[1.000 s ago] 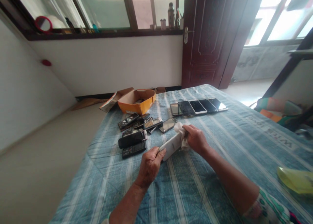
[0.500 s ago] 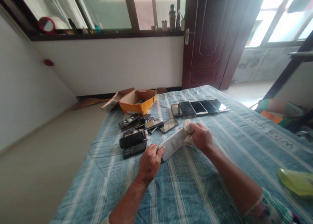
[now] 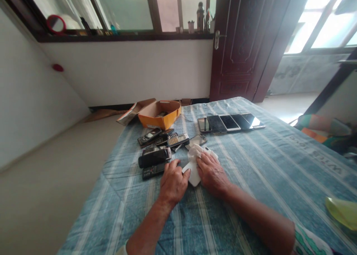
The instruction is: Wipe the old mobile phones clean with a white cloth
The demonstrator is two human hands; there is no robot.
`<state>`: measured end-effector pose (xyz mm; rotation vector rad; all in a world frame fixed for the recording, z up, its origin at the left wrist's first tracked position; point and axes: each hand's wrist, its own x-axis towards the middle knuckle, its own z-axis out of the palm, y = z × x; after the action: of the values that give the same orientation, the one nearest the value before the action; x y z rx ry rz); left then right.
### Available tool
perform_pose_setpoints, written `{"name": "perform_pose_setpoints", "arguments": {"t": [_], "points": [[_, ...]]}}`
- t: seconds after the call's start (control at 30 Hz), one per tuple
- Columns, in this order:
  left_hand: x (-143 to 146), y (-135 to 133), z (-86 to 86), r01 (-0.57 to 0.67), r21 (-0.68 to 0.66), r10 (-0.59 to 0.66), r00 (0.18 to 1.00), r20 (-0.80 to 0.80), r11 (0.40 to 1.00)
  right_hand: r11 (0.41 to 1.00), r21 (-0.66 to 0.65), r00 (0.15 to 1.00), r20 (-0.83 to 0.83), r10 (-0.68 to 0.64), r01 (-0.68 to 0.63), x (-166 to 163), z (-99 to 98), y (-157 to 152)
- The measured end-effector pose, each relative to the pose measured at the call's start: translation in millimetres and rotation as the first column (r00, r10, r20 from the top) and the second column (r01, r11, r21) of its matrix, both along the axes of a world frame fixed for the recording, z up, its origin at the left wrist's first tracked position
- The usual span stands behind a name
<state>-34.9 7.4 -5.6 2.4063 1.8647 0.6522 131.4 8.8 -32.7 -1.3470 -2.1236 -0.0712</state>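
Note:
A white smartphone [image 3: 186, 167], mostly hidden under a crumpled white tissue [image 3: 194, 152], lies low over the tablecloth in front of me. Its near end is gripped by my left hand [image 3: 173, 183], thumb on top. My right hand [image 3: 213, 175] is closed over the tissue and presses it against the phone's back. Just left of my left hand are a black keypad phone [image 3: 152, 171] and a dark phone with a glossy face [image 3: 155, 157]. Beyond the tissue, partly covered by it, is a phone with a grey screen [image 3: 198, 139].
More old phones [image 3: 178, 139] are piled left of centre. Behind them stands an open orange box [image 3: 160, 120] with its lid folded back. A row of several smartphones [image 3: 230, 123] lies at the far right. A yellow item [image 3: 343, 212] rests near the right edge.
My right hand has slid left and nearer with the tissue, from the phone's far end to over its middle. My left hand keeps hold of the near end.

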Motion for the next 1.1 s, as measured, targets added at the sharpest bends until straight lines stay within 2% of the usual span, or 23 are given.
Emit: {"name": "perform_pose_setpoints", "arguments": {"t": [0.1,0.3,0.6,0.77,0.9,1.1], "points": [[2,-1,-0.1,-0.019,-0.008,0.018,0.998,-0.062,1.0,0.999,-0.036,1.0,0.001,0.028,-0.028,1,0.4,-1],[6,-6,4.9,-0.069,0.015,0.07,0.983,-0.171,0.998,0.993,-0.111,1.0,0.003,-0.027,0.027,10,4.4,7],[10,-12,7.5,-0.133,0.037,0.138,0.961,-0.239,0.99,0.995,-0.091,0.999,0.036,-0.041,0.044,12,1.6,4],[8,-12,6.9,-0.131,0.059,0.141,0.965,-0.222,0.99,0.992,-0.124,0.998,0.043,0.044,-0.038,5,6.9,-14],[8,-15,6.3,-0.068,0.07,0.08,0.98,-0.183,0.995,0.985,-0.139,0.992,0.057,0.109,-0.1,4,12.6,-17],[8,-24,2.9,-0.016,0.093,0.033,0.981,-0.192,0.996,0.971,-0.233,0.997,0.062,-0.043,0.056,23,13.6,16]]}}
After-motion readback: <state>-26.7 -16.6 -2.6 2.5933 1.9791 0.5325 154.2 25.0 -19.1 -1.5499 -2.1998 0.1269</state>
